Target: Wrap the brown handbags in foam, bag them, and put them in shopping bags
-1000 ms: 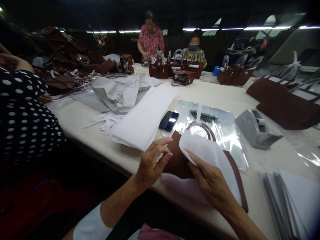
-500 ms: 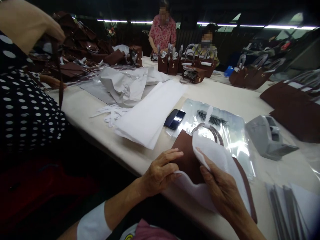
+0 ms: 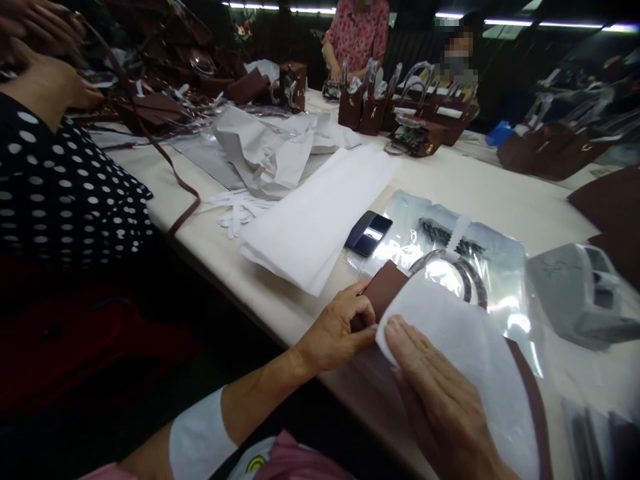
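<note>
A brown handbag [image 3: 385,288] lies at the table's near edge, mostly covered by a white soft padding sheet [image 3: 450,327]. Its wrapped handles [image 3: 473,277] point away from me over a clear plastic bag. My left hand [image 3: 343,327] has its fingers curled round the handbag's left edge, beside the sheet's folded edge; what its fingertips press on is partly hidden. On top of the sheet lies my right hand [image 3: 440,393], fingers stretched out and close together, the tips at the sheet's left edge.
Clear plastic bags [image 3: 505,267], a phone [image 3: 369,233], a stack of white sheets [image 3: 320,220] and a grey tape dispenser [image 3: 575,293] surround the work. Finished-looking handbags [image 3: 370,113] stand further back. At left, a co-worker in a dotted top [image 3: 65,187] handles a brown strap [image 3: 150,137].
My right hand has brought the sheet down to the left over the handbag's exposed brown face. My left fingers have curled in at its edge. The co-worker's strap now trails across the table edge.
</note>
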